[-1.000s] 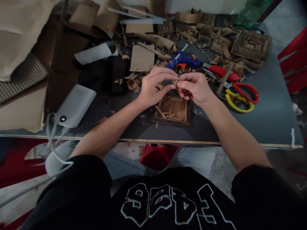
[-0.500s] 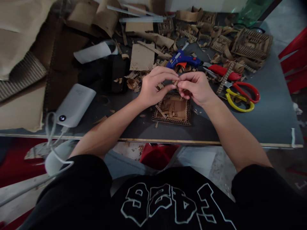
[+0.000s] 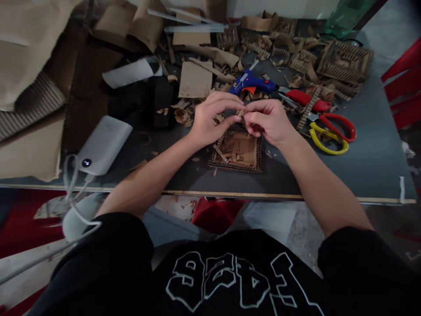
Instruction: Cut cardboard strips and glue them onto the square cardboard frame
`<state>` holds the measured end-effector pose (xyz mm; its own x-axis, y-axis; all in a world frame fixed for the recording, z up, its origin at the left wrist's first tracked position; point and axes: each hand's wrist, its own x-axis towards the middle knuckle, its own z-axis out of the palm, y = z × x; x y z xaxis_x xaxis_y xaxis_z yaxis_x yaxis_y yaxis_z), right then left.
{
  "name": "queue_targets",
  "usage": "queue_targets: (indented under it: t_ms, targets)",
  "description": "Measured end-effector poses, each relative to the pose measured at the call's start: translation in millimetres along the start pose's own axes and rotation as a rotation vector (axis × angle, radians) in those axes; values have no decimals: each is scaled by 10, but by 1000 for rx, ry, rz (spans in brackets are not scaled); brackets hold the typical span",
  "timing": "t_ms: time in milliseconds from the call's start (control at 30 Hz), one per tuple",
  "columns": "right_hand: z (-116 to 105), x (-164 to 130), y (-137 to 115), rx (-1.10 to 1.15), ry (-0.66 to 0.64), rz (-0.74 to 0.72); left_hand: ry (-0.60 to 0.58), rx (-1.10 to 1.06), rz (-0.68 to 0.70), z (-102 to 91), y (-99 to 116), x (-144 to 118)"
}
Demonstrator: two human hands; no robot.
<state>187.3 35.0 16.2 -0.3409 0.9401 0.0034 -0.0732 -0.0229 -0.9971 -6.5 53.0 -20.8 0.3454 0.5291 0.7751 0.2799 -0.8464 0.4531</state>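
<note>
My left hand (image 3: 215, 116) and my right hand (image 3: 268, 120) meet fingertip to fingertip over the table. Between them they pinch a small cardboard piece (image 3: 240, 113), mostly covered by the fingers. Just below lies a square cardboard tray (image 3: 251, 149) with walls of corrugated strips and several loose bits of cardboard inside. Beyond my hands a blue glue gun (image 3: 251, 82) with an orange trigger rests among scraps. Scissors (image 3: 330, 134) with one red and one yellow handle lie to the right of my right hand.
A white power bank (image 3: 107, 142) with a cable and a dark phone (image 3: 162, 103) lie left. Clear glue sticks (image 3: 197, 27), cardboard scraps and a corrugated cardboard piece (image 3: 348, 61) fill the back. A red-handled tool (image 3: 309, 99) is right; large cardboard sheets (image 3: 33, 149) cover the far left.
Both hands stay in nearly the same place, still pinching the small cardboard piece. The view has shifted very slightly.
</note>
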Motion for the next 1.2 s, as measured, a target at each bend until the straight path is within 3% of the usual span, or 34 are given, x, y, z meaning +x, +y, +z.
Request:
queue_targets:
  t_ms: [333, 800, 1200]
  targets:
    - [-17, 0, 14, -36, -3, 13, -10, -6, -48, 12, -22, -19]
    - [-2, -2, 33, -42, 17, -47, 19, -204, -152, 174, -134, -84]
    - [-35, 43, 119, -84, 51, -145, 72, -324, -242, 107, -125, -77]
